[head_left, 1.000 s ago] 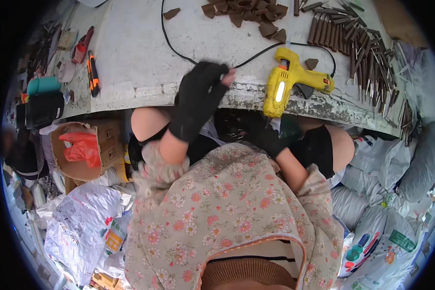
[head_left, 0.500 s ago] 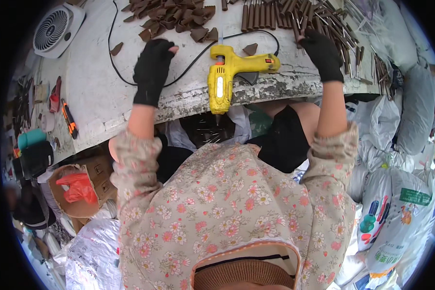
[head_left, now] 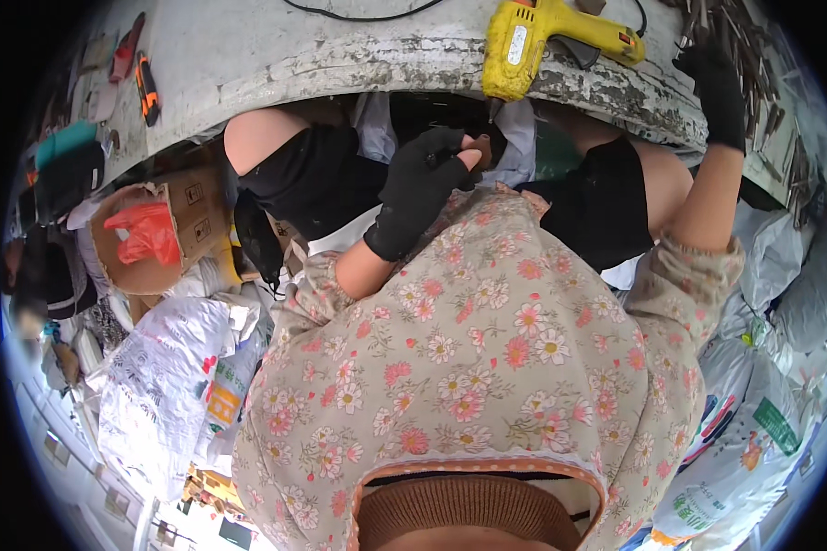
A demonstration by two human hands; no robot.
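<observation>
My left hand (head_left: 423, 188), in a black fingerless glove, is in front of the table edge above my lap. Its thumb and finger pinch a small curled brown piece (head_left: 493, 149). Just above that piece points the nozzle of a yellow glue gun (head_left: 516, 50), which lies at the table's front edge. My right hand (head_left: 713, 87), gloved the same way, reaches over the table at the upper right, among brown-handled thin rods (head_left: 753, 69). Its fingers are dark and blurred, so I cannot make out whether they hold a rod.
A black cord (head_left: 363, 18) runs over the worn white table (head_left: 276, 55). An orange and black utility knife (head_left: 146, 89) lies at its left. Below stand a cardboard box (head_left: 198, 216) with a red bag and white sacks (head_left: 161, 395). More filled sacks (head_left: 753, 441) crowd the right side.
My left hand has come from the tabletop down toward my lap, now with a brown piece in it. The view has tilted down and turned left; my right hand remains among the rods.
</observation>
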